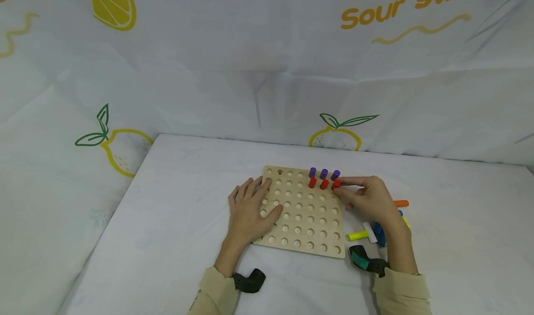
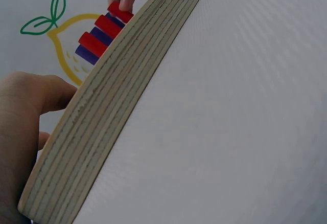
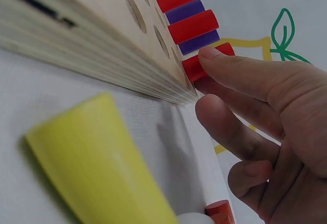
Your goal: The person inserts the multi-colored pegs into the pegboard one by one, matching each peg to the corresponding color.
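A wooden pegboard with rows of round holes lies on the table. Several purple pegs stand along its far right edge, and red pegs stand in the row in front of them. My right hand pinches the rightmost red peg between thumb and forefinger, at the board's right edge. The peg's lower end meets the board there. My left hand rests flat on the board's left side, its fingers spread and the thumb over the near part.
Right of the board lie loose pegs: a yellow peg, a white peg, a blue piece and an orange peg. My right forearm partly covers this pile. A white cloth with lemon prints hangs behind the table.
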The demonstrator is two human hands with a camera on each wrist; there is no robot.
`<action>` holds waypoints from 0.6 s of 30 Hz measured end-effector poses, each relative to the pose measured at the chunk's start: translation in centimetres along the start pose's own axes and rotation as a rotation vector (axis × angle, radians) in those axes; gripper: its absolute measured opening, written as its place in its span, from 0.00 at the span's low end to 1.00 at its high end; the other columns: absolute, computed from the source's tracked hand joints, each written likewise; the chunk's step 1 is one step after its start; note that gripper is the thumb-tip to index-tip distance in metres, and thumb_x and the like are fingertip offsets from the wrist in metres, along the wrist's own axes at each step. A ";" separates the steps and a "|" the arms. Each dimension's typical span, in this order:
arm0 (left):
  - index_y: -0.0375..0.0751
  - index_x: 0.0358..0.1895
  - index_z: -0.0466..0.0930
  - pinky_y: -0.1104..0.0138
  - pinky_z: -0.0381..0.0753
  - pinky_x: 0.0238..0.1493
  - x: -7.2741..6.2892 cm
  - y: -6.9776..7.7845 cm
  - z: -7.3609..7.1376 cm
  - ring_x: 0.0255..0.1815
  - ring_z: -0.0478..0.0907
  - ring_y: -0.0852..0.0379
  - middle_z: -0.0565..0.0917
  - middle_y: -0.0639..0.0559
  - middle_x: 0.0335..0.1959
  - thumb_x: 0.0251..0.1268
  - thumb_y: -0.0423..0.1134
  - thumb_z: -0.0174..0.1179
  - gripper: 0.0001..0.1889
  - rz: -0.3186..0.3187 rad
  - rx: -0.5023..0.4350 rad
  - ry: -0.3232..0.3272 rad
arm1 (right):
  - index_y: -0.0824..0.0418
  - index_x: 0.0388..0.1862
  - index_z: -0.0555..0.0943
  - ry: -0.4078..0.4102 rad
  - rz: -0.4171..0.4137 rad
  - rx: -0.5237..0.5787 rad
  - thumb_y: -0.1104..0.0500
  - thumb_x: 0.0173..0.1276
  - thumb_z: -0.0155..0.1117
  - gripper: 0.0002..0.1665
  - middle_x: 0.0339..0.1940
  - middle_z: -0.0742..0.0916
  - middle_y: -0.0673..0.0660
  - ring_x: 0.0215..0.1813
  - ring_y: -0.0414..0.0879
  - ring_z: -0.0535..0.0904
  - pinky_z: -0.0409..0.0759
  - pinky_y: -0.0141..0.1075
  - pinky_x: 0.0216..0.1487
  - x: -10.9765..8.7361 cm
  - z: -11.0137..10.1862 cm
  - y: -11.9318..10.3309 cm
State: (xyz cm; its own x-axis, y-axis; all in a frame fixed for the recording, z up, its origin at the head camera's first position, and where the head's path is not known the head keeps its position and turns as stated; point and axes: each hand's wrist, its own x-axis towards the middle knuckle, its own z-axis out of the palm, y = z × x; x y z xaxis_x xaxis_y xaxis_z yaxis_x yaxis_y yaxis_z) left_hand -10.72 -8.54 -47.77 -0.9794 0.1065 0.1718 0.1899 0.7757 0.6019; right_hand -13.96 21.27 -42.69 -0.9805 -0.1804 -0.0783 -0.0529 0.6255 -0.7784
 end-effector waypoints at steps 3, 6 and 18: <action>0.51 0.75 0.71 0.39 0.47 0.78 0.0 0.0 0.0 0.80 0.59 0.42 0.71 0.46 0.76 0.61 0.60 0.59 0.38 0.000 0.000 0.000 | 0.65 0.57 0.86 0.005 -0.001 -0.022 0.59 0.69 0.71 0.20 0.43 0.92 0.66 0.17 0.44 0.83 0.64 0.31 0.15 -0.2 -0.4 -0.1; 0.50 0.75 0.71 0.39 0.48 0.78 0.0 0.0 0.0 0.80 0.60 0.42 0.71 0.45 0.76 0.61 0.60 0.59 0.38 0.002 0.001 0.002 | 0.64 0.58 0.86 0.014 0.012 -0.036 0.56 0.69 0.71 0.21 0.47 0.91 0.66 0.19 0.44 0.84 0.66 0.31 0.16 -0.5 -1.0 -0.2; 0.51 0.74 0.72 0.40 0.48 0.78 0.0 0.0 -0.3 0.80 0.60 0.42 0.72 0.46 0.76 0.63 0.60 0.58 0.37 0.009 -0.010 0.006 | 0.63 0.61 0.84 0.064 0.101 -0.144 0.47 0.72 0.68 0.27 0.22 0.90 0.58 0.15 0.47 0.75 0.64 0.33 0.18 -2.8 -3.7 -0.3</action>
State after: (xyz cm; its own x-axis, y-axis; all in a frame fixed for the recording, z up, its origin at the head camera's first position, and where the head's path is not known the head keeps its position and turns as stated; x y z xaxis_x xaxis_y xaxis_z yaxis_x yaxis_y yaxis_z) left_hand -10.66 -8.68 -47.53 -0.9772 0.1102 0.1818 0.1997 0.7686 0.6078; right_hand -11.91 24.38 -39.96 -0.9920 -0.0654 -0.1082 0.0243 0.7409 -0.6712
